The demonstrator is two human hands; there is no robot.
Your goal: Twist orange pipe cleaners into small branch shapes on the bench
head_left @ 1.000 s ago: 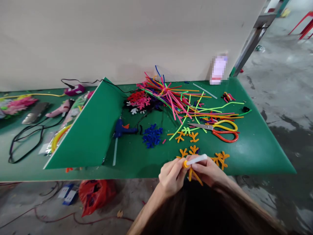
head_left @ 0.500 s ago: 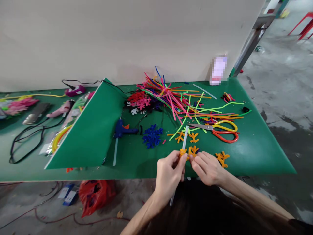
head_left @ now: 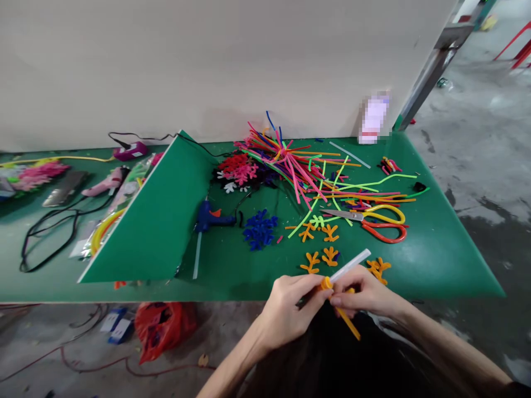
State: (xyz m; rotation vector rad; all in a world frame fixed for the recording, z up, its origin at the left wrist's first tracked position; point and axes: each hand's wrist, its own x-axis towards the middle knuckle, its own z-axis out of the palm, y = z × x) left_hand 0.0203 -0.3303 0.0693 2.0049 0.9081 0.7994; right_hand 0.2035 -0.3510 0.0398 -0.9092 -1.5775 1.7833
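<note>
Both of my hands meet at the near edge of the green table (head_left: 435,260). My left hand (head_left: 290,307) pinches a translucent white stick (head_left: 350,264) that points up and to the right. My right hand (head_left: 367,293) is closed on an orange pipe cleaner (head_left: 346,320), which is coiled around the stick at an orange loop (head_left: 326,283) and trails down to the right. Small orange branched pipe-cleaner shapes (head_left: 320,257) lie on the table just beyond my hands, with another one (head_left: 378,267) to the right.
A heap of coloured pipe cleaners (head_left: 298,163) lies at the back, red and yellow scissors (head_left: 375,221) at the right, a blue glue gun (head_left: 209,218) and blue shapes (head_left: 259,229) in the middle. A tilted green board (head_left: 153,221) stands left, with cables and pink glue guns beyond.
The stick swung from pointing away over the table to pointing up-right, and my hands drew back toward the table's near edge. The orange pipe cleaner now trails down to the right.
</note>
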